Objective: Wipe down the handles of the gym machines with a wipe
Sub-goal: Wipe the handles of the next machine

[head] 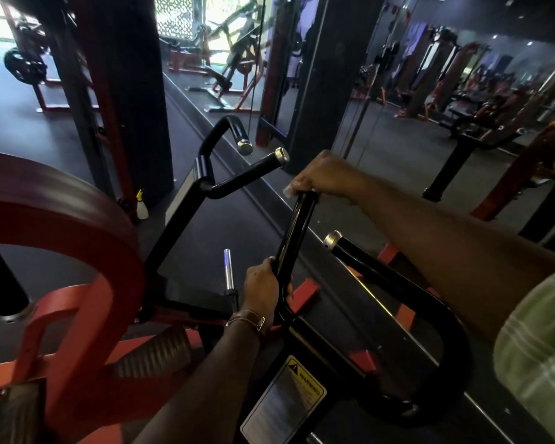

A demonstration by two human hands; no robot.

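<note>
Black painted tubing forms the handle (297, 232) being cleaned: the right hand (326, 176) curls over its top end, pressing a pale wipe (289, 190) against it, while the left hand (265, 288) grips the same bar lower down to steady it. Only a scrap of wipe shows, so it could slip out or bunch, leaving the grip half-cleaned; the lever might also swing if the lower hold loosens. A white spray bottle (141, 206) stands on the floor; its contents cannot be told.

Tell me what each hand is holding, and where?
The right hand grips a white wipe over the black handle's top end; the left hand grips the same handle lower down.
</note>
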